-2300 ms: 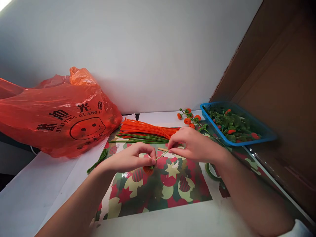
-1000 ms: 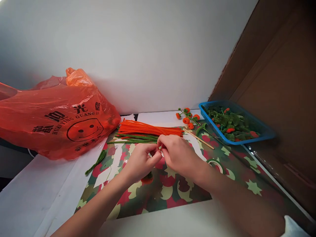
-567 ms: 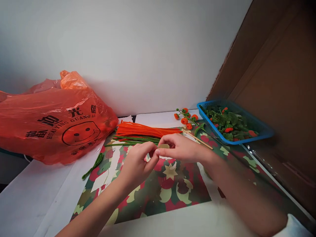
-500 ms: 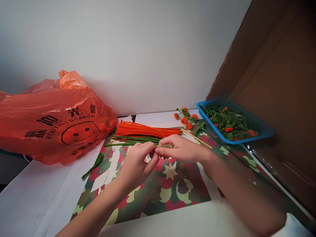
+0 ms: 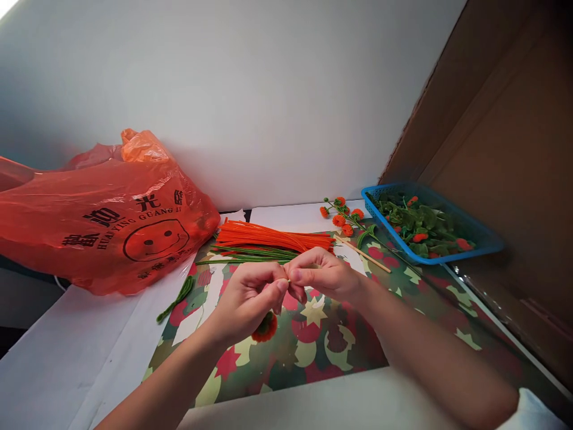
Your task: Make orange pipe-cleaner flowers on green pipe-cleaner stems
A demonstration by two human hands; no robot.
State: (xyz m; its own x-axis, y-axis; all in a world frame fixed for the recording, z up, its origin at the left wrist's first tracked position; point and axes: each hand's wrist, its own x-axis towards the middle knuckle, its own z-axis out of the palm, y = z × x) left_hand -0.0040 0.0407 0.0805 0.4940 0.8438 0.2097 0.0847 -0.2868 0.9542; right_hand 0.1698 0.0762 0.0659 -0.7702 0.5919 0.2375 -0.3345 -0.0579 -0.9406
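Note:
My left hand [image 5: 249, 297] and my right hand [image 5: 323, 275] meet fingertip to fingertip above a patterned red, green and cream paper sheet [image 5: 313, 346]. Both are pinched shut on a thin stem whose pale tip shows between the fingers. A small orange pompom flower [image 5: 265, 327] hangs from that stem below my left hand. Most of the stem is hidden by my fingers.
A bundle of orange pipe cleaners [image 5: 273, 235] and green ones [image 5: 250, 255] lies behind the hands. Further right are a sprig of orange pompom flowers [image 5: 342, 214], a wooden stick [image 5: 363, 254] and a blue basket [image 5: 483, 245] of green and red pieces. A large orange plastic bag [image 5: 102, 209] sits left, a curled green pipe cleaner [image 5: 175, 298] near it.
The hands stayed together and shifted slightly toward me. The orange pompom flower now shows hanging below my left hand. The green tape roll beside my right wrist is no longer visible.

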